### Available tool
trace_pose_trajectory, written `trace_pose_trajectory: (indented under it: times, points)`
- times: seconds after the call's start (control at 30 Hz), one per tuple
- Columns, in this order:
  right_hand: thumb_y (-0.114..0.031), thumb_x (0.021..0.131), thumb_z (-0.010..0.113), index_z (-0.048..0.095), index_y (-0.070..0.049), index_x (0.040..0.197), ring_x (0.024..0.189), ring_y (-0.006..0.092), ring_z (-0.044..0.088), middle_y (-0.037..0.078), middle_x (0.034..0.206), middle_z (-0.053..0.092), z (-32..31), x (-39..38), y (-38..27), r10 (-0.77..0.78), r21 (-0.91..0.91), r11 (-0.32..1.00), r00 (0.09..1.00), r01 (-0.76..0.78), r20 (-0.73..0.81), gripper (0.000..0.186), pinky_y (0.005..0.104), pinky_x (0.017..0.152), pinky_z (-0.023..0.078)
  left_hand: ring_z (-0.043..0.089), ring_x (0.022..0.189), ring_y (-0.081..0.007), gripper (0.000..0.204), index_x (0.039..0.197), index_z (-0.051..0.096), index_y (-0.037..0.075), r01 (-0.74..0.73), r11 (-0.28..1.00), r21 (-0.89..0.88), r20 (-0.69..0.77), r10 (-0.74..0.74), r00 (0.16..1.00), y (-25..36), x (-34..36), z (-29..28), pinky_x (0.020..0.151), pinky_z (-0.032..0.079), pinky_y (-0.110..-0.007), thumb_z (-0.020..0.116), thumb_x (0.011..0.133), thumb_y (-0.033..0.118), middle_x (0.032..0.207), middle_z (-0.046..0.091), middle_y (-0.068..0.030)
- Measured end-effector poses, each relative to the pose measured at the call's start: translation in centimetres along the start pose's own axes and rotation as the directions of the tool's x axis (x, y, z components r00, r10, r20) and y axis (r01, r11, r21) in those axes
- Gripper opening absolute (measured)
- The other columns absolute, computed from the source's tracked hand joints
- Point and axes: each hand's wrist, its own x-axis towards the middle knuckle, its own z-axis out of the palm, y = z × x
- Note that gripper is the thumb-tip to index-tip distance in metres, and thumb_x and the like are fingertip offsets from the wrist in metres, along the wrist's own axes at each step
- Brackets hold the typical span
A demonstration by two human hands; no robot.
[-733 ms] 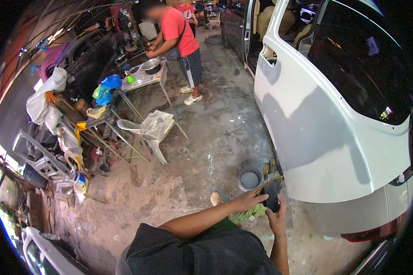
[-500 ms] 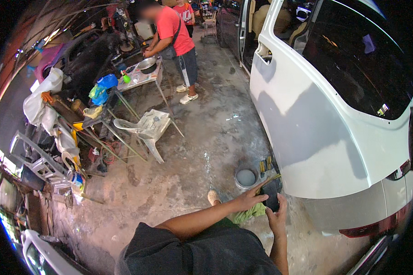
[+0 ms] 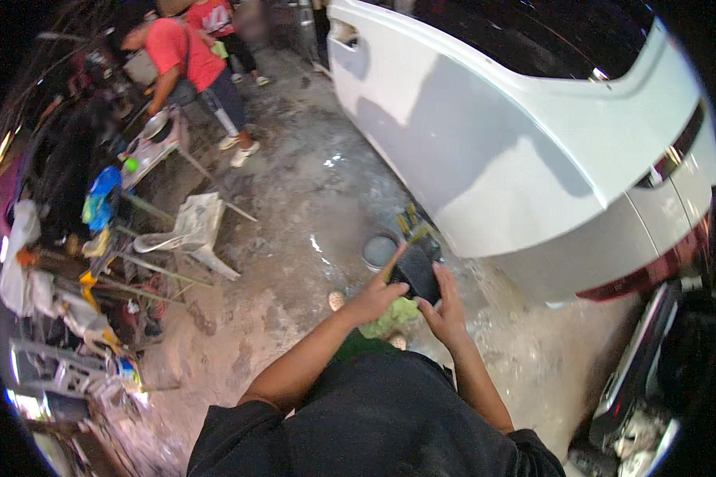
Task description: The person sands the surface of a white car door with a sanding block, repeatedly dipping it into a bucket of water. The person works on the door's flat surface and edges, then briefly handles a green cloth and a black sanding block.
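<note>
In front of my lap, both hands hold a flat black sheet (image 3: 416, 269) that looks like sandpaper. My left hand (image 3: 374, 300) grips its left edge, with the thumb on the near side. My right hand (image 3: 447, 312) closes on the right edge, thumb and fingers at its near corner. A light green cloth (image 3: 390, 319) lies just under the hands. Beyond the left hand stands a bucket of greyish water (image 3: 380, 251), with yellow-and-black tools (image 3: 406, 219) beside it on the floor.
A white car body panel (image 3: 485, 143) with grey patches fills the right. To the left stand a dirty white plastic chair (image 3: 195, 226) and a table (image 3: 153, 159) with a metal bowl. One person in a red shirt (image 3: 184, 60) bends there; another stands behind. Clutter lines the far left.
My view has swung to the right and down, so the car panel, chair and people appear farther left and higher. Both hands still hold the black sheet.
</note>
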Motion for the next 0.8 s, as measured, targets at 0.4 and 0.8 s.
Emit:
trace_pose_trajectory:
  times: [0.4,0.8]
  points:
    - [-0.026,0.083,0.080,0.042,-0.006,0.147,0.137,0.0392,0.043,0.021,0.147,0.044,-2.8,-2.1,0.0,0.044,0.069,0.997,0.996,-0.039,-0.082,0.078,0.0441,0.114,0.037,0.048,0.134,-0.0336,0.056,0.143,0.047,-0.002,0.094,0.959,0.267,-0.058,-0.081,0.995,0.6,0.8,2.6,0.112,0.034,-0.038,0.037,0.108,0.040,0.141,0.053,-0.0241]
    - [-0.028,0.083,0.081,0.044,-0.007,0.147,0.130,0.0391,0.048,0.022,0.143,0.044,-3.2,-4.2,0.7,0.047,0.063,0.997,0.989,-0.039,-0.144,0.077,0.0420,0.106,0.044,0.051,0.129,-0.0361,0.071,0.135,0.052,-0.008,0.157,0.915,0.371,-0.039,-0.154,0.987,3.0,0.9,5.0,0.110,0.035,-0.039,0.025,0.108,0.052,0.136,0.056,-0.0262]
